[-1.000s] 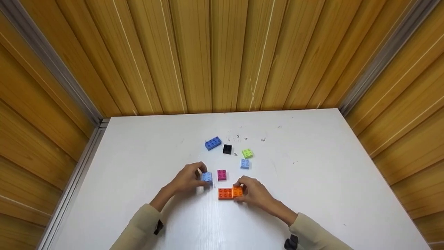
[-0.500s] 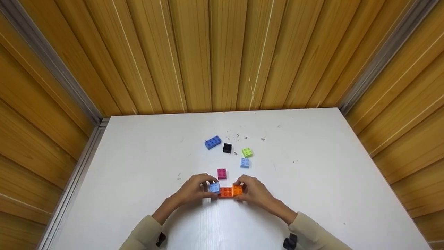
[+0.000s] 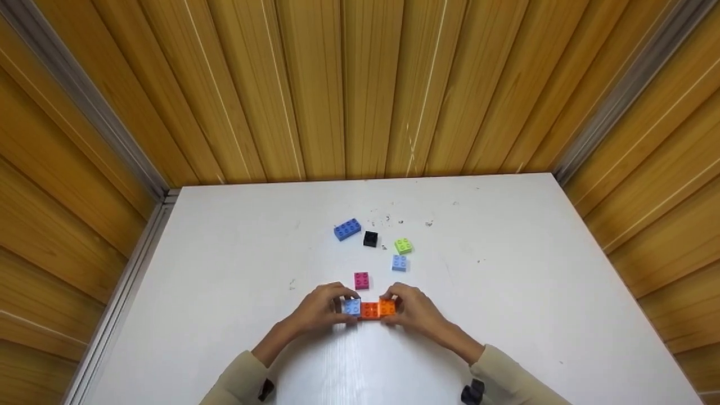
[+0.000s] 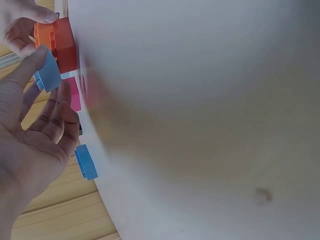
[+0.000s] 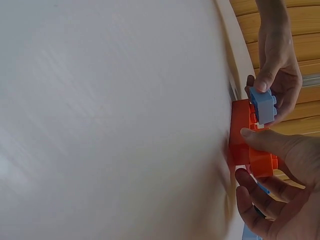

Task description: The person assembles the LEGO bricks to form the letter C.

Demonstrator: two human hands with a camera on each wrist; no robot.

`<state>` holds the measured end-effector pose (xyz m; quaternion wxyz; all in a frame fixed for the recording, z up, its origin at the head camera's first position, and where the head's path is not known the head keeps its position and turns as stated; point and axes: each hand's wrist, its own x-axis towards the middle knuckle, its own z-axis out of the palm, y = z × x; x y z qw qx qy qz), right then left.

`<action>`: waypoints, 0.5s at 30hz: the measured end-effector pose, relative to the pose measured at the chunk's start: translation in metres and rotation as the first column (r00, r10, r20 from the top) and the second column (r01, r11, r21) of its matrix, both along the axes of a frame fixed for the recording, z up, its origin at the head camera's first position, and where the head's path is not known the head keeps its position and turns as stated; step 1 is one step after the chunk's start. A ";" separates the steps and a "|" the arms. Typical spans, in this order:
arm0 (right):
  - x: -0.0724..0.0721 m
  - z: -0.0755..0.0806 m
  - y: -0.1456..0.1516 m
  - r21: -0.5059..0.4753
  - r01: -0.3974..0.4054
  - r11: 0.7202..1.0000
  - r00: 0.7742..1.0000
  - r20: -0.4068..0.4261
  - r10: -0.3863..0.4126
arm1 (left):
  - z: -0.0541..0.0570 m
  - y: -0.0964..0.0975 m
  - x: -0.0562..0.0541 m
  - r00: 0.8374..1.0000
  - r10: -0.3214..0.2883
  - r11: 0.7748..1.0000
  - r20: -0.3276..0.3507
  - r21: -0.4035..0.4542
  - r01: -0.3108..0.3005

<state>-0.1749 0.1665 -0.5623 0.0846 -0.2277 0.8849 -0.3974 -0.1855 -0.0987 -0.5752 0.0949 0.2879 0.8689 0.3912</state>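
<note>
My left hand [image 3: 319, 306] pinches a light blue 2x2 toy building brick [image 3: 352, 307] between thumb and fingers. That brick overlaps the left end of a longer red-orange brick [image 3: 369, 311], and in the right wrist view it sits slightly tilted at the studs. On the other end of the red-orange brick is an orange 2x2 brick [image 5: 262, 164], which my right hand [image 3: 417, 311] holds with thumb and fingers, its thumb also against the red-orange brick's side. Just beyond the hands lies a magenta brick [image 3: 361, 280].
Farther back on the white table [image 3: 225, 253] lie a blue long brick [image 3: 347, 229], a black brick [image 3: 370, 239], a lime green brick [image 3: 403, 246] and a second light blue brick [image 3: 399, 262]. Wood-patterned walls [image 3: 365, 90] stand behind and at both sides.
My left hand has carried the light blue brick right and nearer to me, from beside the magenta brick to the red-orange brick's left end. My right hand has stayed on the orange brick.
</note>
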 end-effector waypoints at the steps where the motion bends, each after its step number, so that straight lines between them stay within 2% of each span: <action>1: 0.000 0.000 0.000 -0.001 -0.001 1.000 1.000 0.001 0.001 | 0.000 0.001 0.000 1.000 0.001 1.000 -0.002 -0.004 -0.001; 10: 0.000 0.000 0.002 0.006 0.000 1.000 1.000 -0.014 0.000 | 0.005 0.007 0.000 0.999 0.016 0.997 -0.042 -0.077 -0.019; 15: 0.000 0.000 0.002 -0.001 -0.013 1.000 1.000 -0.014 0.013 | 0.007 0.007 0.001 0.998 0.054 0.994 -0.019 -0.093 -0.055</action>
